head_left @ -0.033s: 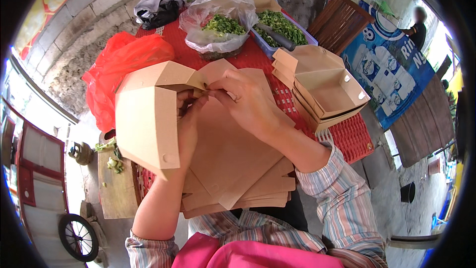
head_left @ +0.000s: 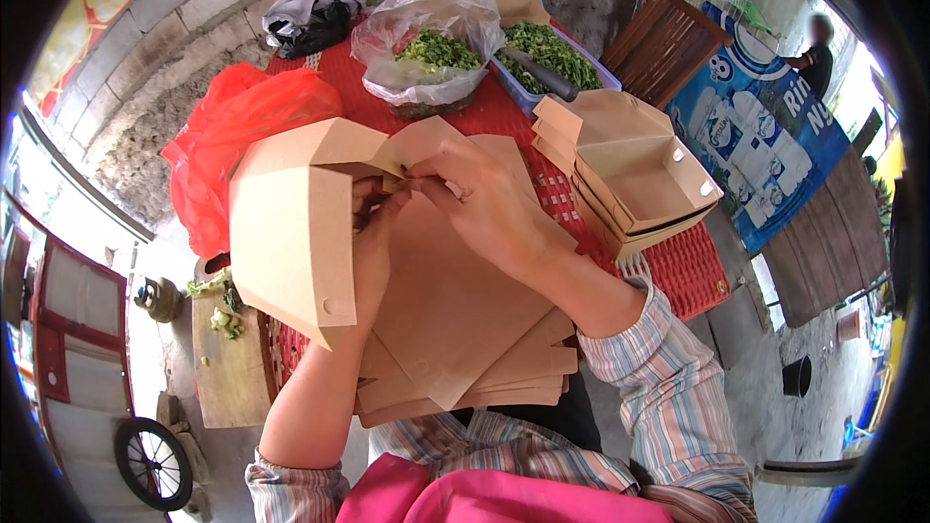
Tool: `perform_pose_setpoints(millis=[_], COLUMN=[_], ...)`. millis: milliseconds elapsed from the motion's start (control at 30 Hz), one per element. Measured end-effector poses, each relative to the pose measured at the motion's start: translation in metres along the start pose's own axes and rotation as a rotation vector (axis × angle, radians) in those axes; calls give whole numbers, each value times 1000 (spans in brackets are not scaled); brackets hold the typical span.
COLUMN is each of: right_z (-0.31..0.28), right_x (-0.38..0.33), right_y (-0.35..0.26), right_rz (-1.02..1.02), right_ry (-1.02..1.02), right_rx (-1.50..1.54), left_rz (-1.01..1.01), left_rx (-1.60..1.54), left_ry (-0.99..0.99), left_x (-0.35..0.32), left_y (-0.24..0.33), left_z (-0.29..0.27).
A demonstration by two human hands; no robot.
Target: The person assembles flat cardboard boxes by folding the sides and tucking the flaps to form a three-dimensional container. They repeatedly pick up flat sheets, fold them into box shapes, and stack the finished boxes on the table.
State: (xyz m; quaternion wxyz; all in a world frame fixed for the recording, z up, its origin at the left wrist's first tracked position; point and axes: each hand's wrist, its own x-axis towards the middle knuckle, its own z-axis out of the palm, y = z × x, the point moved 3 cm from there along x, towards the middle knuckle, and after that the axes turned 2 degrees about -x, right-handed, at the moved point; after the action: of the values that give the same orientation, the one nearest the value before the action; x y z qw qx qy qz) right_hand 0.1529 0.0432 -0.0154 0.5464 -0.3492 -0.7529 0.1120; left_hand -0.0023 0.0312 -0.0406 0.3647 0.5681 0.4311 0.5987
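A half-folded brown cardboard box (head_left: 291,223) is held up over the red table (head_left: 683,266). My left hand (head_left: 373,232) grips its inner wall from below, fingers curled into the box. My right hand (head_left: 484,199) pinches a flap at the box's top corner, touching the left fingers. Under both hands lies a stack of flat brown cardboard blanks (head_left: 465,339), reaching toward my lap.
A stack of folded open boxes (head_left: 635,174) stands at the right. A red plastic bag (head_left: 232,145), a clear bag of chopped greens (head_left: 426,53) and a blue tray of greens with a knife (head_left: 547,58) sit behind. A wooden board (head_left: 228,373) lies lower left. A person (head_left: 819,48) is far right.
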Motion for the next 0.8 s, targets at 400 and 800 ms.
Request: perform_pose_setpoints(millis=[400,800], right_z=[-4,-1], right_x=[-1,-3], right_y=[3,-1], right_rz=[94,6], right_ry=[-25,-95], right_rx=[153,60], left_rz=[61,-40], left_rx=[-184,64], left_ry=[-7,-62], left_x=[1,4], left_y=[3,11], left_z=[0,-4])
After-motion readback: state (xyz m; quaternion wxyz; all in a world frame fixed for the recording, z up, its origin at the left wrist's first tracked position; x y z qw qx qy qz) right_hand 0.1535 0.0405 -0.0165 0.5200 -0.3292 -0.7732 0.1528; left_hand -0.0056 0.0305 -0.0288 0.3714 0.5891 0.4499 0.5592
